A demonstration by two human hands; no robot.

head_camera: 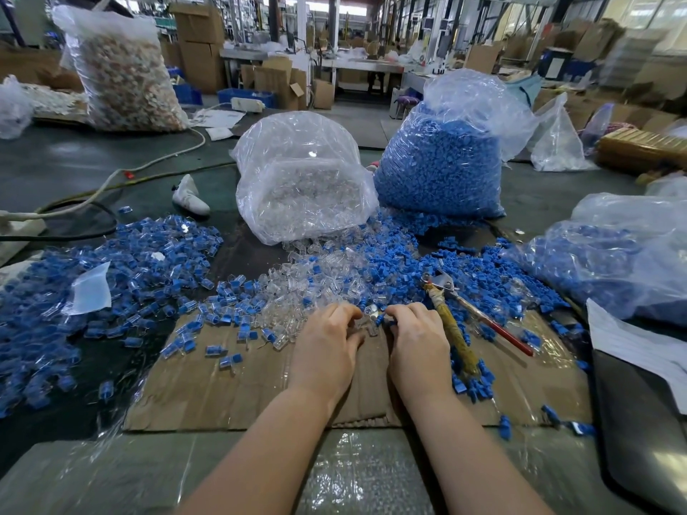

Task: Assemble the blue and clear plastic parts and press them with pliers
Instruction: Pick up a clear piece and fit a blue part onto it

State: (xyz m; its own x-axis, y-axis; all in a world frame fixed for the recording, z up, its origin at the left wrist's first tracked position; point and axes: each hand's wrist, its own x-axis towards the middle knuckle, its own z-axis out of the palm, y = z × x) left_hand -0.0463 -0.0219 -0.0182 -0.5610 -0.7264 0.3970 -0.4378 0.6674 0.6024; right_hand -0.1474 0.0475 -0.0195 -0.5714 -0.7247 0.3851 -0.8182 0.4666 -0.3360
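Small clear plastic part point(368, 326) sits at centre of frame, pinched by left hand point(327, 343), w/ a small blue plastic part point(380, 320) held right against it by right hand point(416, 343); both hands low over the flattened brown cardboard sheet point(223, 395) on the counter. Fingers of both hands curled in tight on the pieces, tips nearly meeting; can't tell if the blue bit is seated yet. Judging by size, both parts v. light & rigid, glossy so prob. slippery; clear shell likely thin-walled, could crack if squeezed off-axis. Best held by the flat sides, fingertip pinch, blue piece by its outer end so the mating end stays free. Just right of the hands lie the metal pliers with one yellow-wrapped handle and one red handle point(455, 317), untouched, jaws pointing up-frame. Beyond: loose heap of clear parts point(319, 280), spread of blue parts point(483, 276), pile of assembled blue-and-clear pieces point(122, 269) at left. Further up, transparent bag of clear parts point(297, 180) & bag of blue parts point(442, 165).
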